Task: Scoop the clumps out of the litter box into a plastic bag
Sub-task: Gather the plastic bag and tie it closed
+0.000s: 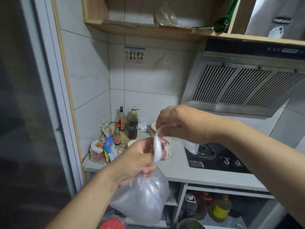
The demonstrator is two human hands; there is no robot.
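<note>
I see the plastic bag hanging in the air in front of the worktop, its clear, bulging body directly below my left hand. That hand grips the gathered neck of the bag, fingers curled tight round it. From there a twisted strip of the bag's top rises in a loop to my right hand, which is higher and a little to the right — its fingers pinch the end of the strip. What fills the bag I cannot tell; it looks pale through the plastic.

Beyond my hands, on the worktop, stand sauce bottles and packets in the tiled corner, and a small plate just behind the loop. Under my right forearm lies the black stove — above it, the extractor hood. Below the worktop, right of the bag, oil bottles sit on a shelf.
</note>
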